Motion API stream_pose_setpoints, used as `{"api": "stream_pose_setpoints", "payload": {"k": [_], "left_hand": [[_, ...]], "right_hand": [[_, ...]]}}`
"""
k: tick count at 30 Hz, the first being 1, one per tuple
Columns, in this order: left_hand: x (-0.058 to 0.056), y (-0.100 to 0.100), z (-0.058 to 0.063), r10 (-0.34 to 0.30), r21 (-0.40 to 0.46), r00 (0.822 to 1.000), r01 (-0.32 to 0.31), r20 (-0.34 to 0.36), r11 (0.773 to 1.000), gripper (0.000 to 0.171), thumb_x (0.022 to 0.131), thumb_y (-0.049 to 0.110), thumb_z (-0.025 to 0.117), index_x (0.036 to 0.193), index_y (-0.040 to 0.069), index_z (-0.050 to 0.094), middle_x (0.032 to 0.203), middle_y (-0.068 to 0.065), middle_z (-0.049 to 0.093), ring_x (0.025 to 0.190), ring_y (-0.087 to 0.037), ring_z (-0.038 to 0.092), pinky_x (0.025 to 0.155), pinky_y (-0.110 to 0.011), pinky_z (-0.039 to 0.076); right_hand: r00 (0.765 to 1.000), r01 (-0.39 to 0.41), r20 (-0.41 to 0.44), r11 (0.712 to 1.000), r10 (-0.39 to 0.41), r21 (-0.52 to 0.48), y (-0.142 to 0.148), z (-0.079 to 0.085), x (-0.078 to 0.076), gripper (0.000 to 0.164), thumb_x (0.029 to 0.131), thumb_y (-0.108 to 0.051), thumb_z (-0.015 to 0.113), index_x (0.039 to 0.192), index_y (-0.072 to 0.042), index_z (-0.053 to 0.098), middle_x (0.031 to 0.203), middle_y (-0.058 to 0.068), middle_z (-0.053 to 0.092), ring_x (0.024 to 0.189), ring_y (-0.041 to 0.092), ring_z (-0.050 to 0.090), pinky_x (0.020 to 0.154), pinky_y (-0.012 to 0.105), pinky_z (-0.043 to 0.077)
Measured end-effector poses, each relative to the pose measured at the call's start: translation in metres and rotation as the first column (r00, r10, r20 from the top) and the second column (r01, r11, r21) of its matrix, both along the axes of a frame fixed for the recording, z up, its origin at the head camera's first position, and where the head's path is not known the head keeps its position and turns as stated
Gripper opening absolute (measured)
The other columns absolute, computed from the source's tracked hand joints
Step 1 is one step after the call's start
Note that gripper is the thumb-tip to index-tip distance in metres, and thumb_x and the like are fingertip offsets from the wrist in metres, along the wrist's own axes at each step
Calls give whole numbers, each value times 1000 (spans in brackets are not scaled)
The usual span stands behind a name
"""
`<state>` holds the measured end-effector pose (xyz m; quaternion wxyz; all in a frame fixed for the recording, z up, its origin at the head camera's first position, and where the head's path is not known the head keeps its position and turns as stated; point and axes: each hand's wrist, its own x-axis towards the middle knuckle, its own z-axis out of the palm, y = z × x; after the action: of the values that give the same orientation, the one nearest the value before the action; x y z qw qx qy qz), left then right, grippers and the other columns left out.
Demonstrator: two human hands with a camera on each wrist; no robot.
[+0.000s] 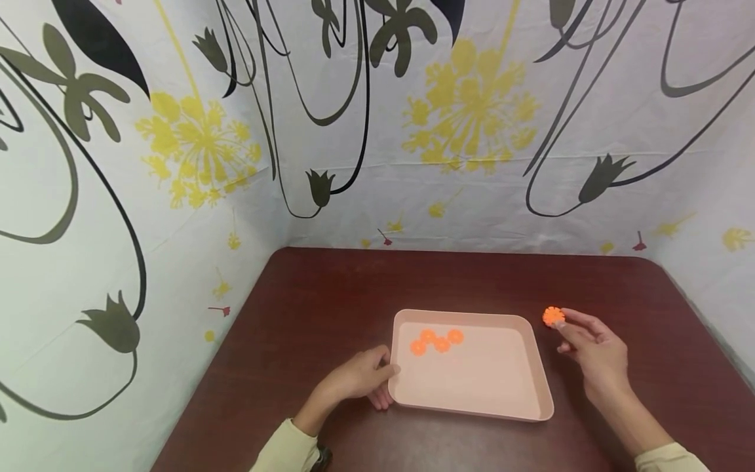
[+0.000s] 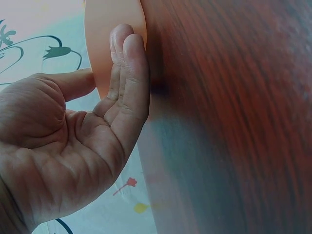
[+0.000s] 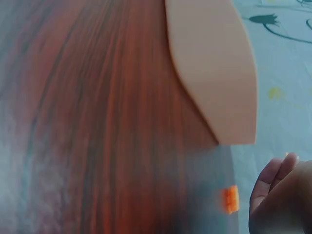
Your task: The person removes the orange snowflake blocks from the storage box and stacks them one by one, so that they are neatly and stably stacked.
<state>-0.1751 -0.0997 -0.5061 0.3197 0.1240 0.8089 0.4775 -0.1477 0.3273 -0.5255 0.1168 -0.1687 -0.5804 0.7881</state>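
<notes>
A shallow peach-coloured tray [image 1: 472,387] lies on the table, with several orange flower-shaped discs [image 1: 442,344] near its back left corner. My left hand [image 1: 362,379] grips the tray's left side, thumb at the rim and fingers against the outer wall; the left wrist view shows those fingers [image 2: 136,63] along the tray wall [image 2: 100,29]. Beyond the tray's right side, my right hand [image 1: 598,354] pinches another orange flower-shaped disc [image 1: 553,317] between thumb and fingertips. In the right wrist view, an orange ridged piece [image 3: 231,200] appears left of the partly visible hand [image 3: 280,195].
The dark red-brown wooden table [image 1: 330,288] extends around the tray. Patterned white cloth [image 1: 354,151] with flowers and stems hangs behind it and along both sides.
</notes>
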Motion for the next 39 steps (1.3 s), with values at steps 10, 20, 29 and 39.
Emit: {"api": "stream_pose_setpoints", "payload": {"k": [10,20,29,39], "left_hand": [[0,0,0,1,2,1000,-1,3,1000,17,110,21,59,106,5,55,68,-15,73,55,-24,72,54,-45,67],[1,1,1,6,0,1000,-6,-1,1000,18,109,21,60,107,4,54,68,-17,73,57,-27,73,56,-48,67],[1,1,3,8,-4,1000,-8,-1,1000,17,110,20,59,106,4,54,68,-17,73,56,-26,72,55,-47,67],[1,1,2,4,2,1000,-4,-3,1000,18,109,21,60,106,4,54,68,-16,73,56,-26,72,55,-47,67]], "right_hand": [[995,6,96,1000,-6,4,17,-12,-10,27,94,-9,81,118,-20,76,86,-12,81,58,11,67,58,25,65],[984,-85,158,995,77,43,24,-17,-16,23,97,-12,77,117,-23,72,86,-13,80,64,11,72,64,29,68],[955,-96,292,986,54,134,24,-18,-25,30,100,-18,75,127,-18,63,83,-17,76,66,10,71,63,29,67],[931,-117,365,964,22,238,21,-12,-29,29,101,-18,72,128,-15,61,80,-20,71,62,10,69,61,31,68]]}}
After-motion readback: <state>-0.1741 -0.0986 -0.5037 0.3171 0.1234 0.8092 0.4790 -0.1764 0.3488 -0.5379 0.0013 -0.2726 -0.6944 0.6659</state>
